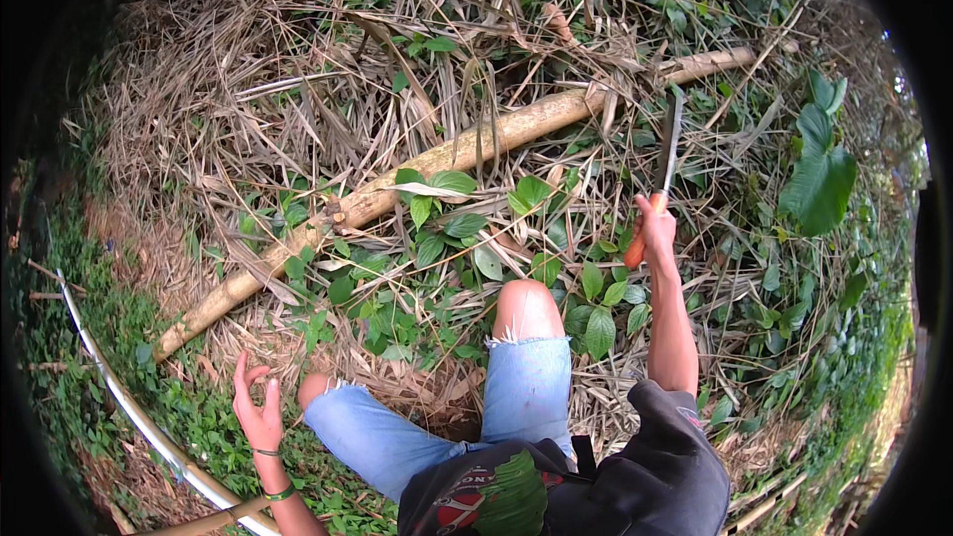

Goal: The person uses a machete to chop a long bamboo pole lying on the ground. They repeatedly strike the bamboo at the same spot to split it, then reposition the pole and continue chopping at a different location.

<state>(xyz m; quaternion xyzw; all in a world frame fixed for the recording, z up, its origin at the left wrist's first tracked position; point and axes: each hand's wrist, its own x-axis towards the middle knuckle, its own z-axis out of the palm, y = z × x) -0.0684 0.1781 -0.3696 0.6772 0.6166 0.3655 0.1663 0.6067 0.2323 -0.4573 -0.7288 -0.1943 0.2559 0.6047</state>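
Fingers (643, 224) of the right hand (658, 228) are wrapped closed around the orange handle (633, 254) of a long knife (670, 146); those of the left hand (260, 422) I see loosely spread and empty, raised beside the left knee (316, 389). The right forearm (673, 330) reaches forward. I make out a slim, dark blade with a bright edge, over the right side of the leaf-strewn ground (189, 74), its tip near the far end of a tan pole (516, 127); whether they touch, I cannot tell.
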